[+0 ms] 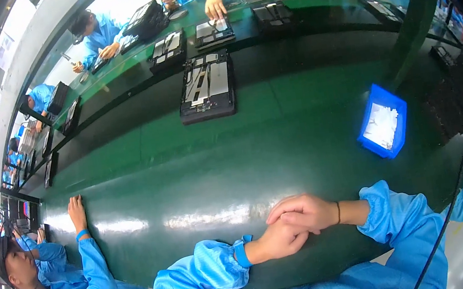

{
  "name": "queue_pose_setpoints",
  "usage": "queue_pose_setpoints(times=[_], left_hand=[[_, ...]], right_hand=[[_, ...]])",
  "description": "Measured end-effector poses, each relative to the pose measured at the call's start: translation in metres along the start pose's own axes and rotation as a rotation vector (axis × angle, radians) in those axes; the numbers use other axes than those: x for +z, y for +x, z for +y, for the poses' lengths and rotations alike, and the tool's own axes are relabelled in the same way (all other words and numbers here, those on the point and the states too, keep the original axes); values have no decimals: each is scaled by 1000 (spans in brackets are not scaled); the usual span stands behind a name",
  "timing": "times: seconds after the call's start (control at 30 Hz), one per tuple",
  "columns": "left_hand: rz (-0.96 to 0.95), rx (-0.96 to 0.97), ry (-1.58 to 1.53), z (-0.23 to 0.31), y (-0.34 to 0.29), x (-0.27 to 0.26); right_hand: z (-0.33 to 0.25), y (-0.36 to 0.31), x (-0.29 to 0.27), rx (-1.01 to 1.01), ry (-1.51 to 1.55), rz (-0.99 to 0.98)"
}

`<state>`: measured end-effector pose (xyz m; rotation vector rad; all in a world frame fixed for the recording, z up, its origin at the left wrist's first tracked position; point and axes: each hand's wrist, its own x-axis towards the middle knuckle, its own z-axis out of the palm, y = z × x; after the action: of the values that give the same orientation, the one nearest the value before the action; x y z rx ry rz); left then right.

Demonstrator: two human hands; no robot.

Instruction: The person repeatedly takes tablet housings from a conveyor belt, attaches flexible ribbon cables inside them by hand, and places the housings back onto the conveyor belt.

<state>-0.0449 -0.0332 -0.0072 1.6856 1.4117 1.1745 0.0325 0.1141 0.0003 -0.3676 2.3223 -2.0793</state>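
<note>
My hands are folded together over the near edge of the green work surface (191,191). My right hand (305,211) lies across the top of my left hand (280,240), its fingers together. My left hand is curled, its fingers partly hidden under the right, and no object shows in either hand. A blue wristband (242,253) circles my left wrist, and a thin dark band (339,212) is on the right. Farther off lies an opened tablet-like device (209,88), its inner parts and silver panels exposed.
A blue bin (398,121) with white pieces (381,125) stands at the right. More opened devices (214,31) line the raised far shelf, where co-workers in blue work. A co-worker's hand (77,213) rests at the left. A black cable (457,195) hangs by a green post (419,23).
</note>
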Motion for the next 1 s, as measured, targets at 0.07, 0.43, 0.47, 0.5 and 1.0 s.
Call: queue_pose_setpoints(times=[0.07, 0.43, 0.47, 0.5, 1.0], left_hand=[[4, 4, 6, 0, 1, 0], [-3, 16, -3, -1, 3, -1], [-8, 18, 7, -1, 3, -1], [-13, 19, 16, -2, 3, -1], [-11, -11, 27, 3, 4, -2]], right_hand=[[0, 0, 0, 2, -5, -3], [-2, 0, -2, 14, -6, -8], [-2, 0, -2, 15, -4, -7], [-3, 0, -2, 16, -3, -5], [-6, 1, -4, 72, 4, -21]])
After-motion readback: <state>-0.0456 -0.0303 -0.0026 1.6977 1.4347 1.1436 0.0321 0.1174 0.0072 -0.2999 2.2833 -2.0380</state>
